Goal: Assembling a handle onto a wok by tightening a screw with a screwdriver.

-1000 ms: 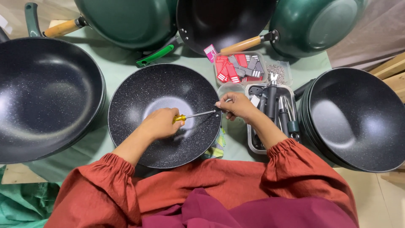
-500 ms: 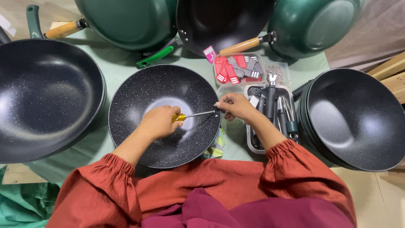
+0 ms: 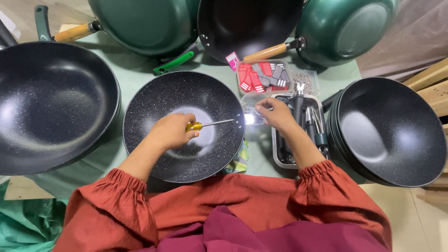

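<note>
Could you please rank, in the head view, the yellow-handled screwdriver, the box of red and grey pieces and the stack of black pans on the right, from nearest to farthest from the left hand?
1. Yellow-handled screwdriver: in the left hand.
2. Box of red and grey pieces: up and to the right.
3. Stack of black pans: far right.

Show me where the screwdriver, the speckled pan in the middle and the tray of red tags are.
screwdriver [image 3: 219, 122], head view, on its metal shaft.
speckled pan [image 3: 163, 93], head view, on the bare inner wall, upper left.
tray of red tags [image 3: 263, 77], head view, on the tags inside it.
</note>
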